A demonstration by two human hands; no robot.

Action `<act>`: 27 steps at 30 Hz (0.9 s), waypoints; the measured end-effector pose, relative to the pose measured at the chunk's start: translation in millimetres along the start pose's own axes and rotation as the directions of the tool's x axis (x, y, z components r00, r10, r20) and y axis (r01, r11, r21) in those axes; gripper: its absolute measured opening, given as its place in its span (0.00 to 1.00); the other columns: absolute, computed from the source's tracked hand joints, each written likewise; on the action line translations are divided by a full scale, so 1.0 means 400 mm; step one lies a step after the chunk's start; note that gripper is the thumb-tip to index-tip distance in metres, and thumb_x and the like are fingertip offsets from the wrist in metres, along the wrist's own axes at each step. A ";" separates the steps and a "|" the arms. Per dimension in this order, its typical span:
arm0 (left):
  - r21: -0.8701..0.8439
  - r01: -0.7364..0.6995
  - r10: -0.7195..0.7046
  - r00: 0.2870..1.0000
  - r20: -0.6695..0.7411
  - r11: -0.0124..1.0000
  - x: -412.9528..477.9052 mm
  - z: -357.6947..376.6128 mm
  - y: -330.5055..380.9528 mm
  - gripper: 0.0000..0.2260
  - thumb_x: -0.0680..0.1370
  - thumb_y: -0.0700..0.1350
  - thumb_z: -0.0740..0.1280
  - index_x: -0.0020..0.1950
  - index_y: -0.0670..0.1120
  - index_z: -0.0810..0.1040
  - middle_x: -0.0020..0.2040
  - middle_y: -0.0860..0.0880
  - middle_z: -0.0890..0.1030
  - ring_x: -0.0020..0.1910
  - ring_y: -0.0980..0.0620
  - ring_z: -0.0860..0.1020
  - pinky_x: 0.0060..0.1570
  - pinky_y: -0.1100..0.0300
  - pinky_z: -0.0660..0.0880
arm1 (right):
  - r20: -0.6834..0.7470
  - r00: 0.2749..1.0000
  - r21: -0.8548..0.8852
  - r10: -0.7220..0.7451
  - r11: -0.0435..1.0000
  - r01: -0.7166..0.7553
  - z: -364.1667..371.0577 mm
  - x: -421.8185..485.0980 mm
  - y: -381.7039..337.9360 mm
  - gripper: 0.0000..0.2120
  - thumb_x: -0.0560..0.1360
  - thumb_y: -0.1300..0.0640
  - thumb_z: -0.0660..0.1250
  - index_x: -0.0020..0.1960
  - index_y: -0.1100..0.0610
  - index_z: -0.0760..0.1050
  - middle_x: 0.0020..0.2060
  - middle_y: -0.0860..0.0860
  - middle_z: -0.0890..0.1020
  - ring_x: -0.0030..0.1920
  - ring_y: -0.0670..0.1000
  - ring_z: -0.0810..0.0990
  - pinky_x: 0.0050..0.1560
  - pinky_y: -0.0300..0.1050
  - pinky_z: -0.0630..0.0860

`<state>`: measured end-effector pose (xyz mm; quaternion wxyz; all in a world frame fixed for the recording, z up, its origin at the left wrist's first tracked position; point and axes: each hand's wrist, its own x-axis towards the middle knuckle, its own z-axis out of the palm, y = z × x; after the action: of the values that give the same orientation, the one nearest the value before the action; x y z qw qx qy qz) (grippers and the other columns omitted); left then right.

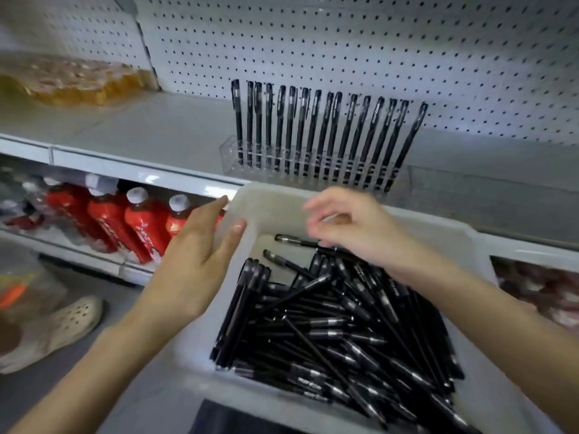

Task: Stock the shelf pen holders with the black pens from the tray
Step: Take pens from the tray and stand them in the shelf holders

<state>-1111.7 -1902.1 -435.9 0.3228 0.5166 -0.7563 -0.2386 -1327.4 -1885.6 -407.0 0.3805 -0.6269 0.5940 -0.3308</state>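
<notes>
Pens (pixel 329 327) under right hand (pixel 351 227), beside left hand (pixel 194 255)

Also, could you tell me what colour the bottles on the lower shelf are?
The bottles are red with pale caps, seen in the head view.

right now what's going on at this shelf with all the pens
A person is stocking black pens. A clear pen holder on the shelf already has a row of pens standing in it. In front sits a white tray with a heap of loose pens. The left hand lies flat against the tray's left rim. The right hand hovers over the far end of the heap, fingers loosely bent and blurred, with no pen visibly in it.
</notes>
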 end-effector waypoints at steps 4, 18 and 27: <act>-0.097 0.230 -0.220 0.970 0.101 0.968 -0.049 -0.017 -0.060 0.25 0.78 0.53 0.61 0.74 0.51 0.62 0.64 0.64 0.68 0.64 0.60 0.67 0.61 0.64 0.62 | 0.169 0.983 -0.138 0.072 0.989 -0.048 0.132 0.053 0.057 0.13 0.74 0.57 0.69 0.58 0.55 0.75 0.50 0.50 0.79 0.53 0.49 0.78 0.59 0.43 0.73; -0.619 0.494 -0.369 0.869 0.330 0.611 -0.086 -0.020 -0.072 0.08 0.80 0.48 0.59 0.49 0.55 0.78 0.33 0.65 0.81 0.32 0.71 0.77 0.28 0.78 0.68 | 0.191 0.981 -0.205 0.011 0.978 0.029 0.242 0.102 0.073 0.10 0.70 0.59 0.73 0.49 0.52 0.76 0.43 0.46 0.79 0.47 0.46 0.79 0.52 0.37 0.75; -0.652 0.522 -0.373 0.852 0.367 0.550 -0.081 -0.018 -0.075 0.09 0.79 0.51 0.59 0.50 0.56 0.79 0.40 0.61 0.84 0.38 0.65 0.81 0.32 0.75 0.72 | 0.076 0.997 -0.067 0.020 0.998 -0.014 0.223 0.080 0.066 0.12 0.66 0.62 0.76 0.39 0.46 0.79 0.39 0.46 0.83 0.41 0.46 0.82 0.43 0.30 0.73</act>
<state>-1079.1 -1882.6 -459.6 0.3576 0.4944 -0.4645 -0.6418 -1260.5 -1910.2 -474.9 0.3847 -0.6462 0.5950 -0.2835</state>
